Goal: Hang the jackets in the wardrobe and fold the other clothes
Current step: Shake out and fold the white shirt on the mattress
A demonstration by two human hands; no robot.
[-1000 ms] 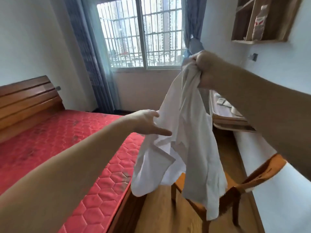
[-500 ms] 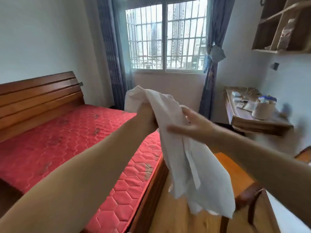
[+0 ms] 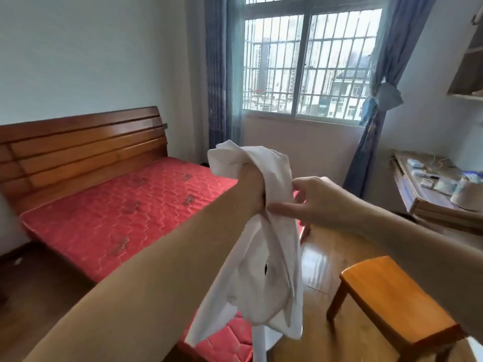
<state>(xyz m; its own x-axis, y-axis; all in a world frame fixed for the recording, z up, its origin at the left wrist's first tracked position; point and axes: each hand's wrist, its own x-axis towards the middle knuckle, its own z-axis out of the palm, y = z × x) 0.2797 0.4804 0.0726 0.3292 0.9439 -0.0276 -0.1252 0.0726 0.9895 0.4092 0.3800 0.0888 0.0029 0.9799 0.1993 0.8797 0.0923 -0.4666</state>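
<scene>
Our left hand [image 3: 252,185] grips bunched top of white shirt [image 3: 261,270], fingers hidden under cloth; shirt hangs in air over bed [image 3: 125,212] edge. Our right hand [image 3: 312,199] touches shirt just below, fingers loosely spread. Stool [image 3: 392,296] at right.

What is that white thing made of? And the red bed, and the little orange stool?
White garment: thin woven cloth, probably cotton; it hangs limp and creases where the left hand grips it. Red mattress: quilted fabric, going by the stitched wavy pattern, with some dark stains. Stool: wood with an orange varnish, smooth and slightly shiny.
</scene>
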